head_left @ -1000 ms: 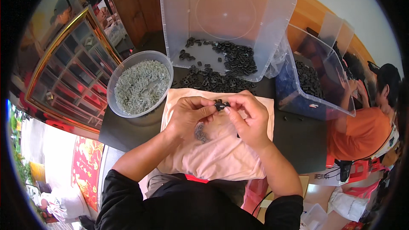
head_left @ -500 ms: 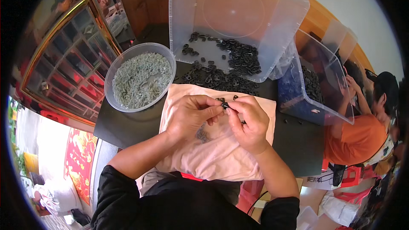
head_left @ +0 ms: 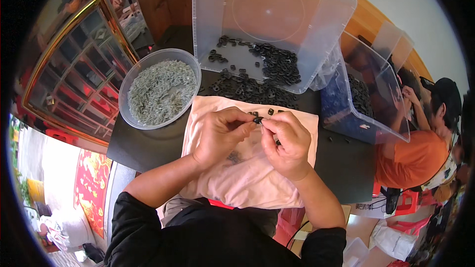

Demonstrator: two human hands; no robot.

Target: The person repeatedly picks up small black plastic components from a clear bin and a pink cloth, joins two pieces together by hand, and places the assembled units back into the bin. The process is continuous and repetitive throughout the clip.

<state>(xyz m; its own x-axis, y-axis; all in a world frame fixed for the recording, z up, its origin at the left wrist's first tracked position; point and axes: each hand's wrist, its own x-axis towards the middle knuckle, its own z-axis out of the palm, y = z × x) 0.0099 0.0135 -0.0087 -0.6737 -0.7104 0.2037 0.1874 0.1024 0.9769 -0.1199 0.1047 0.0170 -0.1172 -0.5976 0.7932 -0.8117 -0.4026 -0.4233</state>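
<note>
Between my two hands, over a pale pink cloth [head_left: 242, 183], is a small black plastic part [head_left: 258, 120]. My left hand [head_left: 220, 136] pinches it from one side with thumb and forefinger. From the other side, the fingertips of my right hand [head_left: 288, 143] close on it too. Whether a second tiny piece is in the fingers is too small to tell. A few more black parts [head_left: 271, 111] lie at the cloth's far edge, just beyond my fingers. Beyond the cloth, loose black parts [head_left: 247, 89] are heaped on the dark table [head_left: 341, 173].
A round clear tub [head_left: 121, 100] of small greyish metal pieces stands at left. Behind the heap, a large clear bin [head_left: 213, 15] lies on its side with black parts inside. At right is a blue-looking bin [head_left: 341, 113]; beyond it sits a person in orange [head_left: 415, 158].
The black part has turned a little between my fingertips, and both hands have shifted only slightly. The whole view has moved a touch.
</note>
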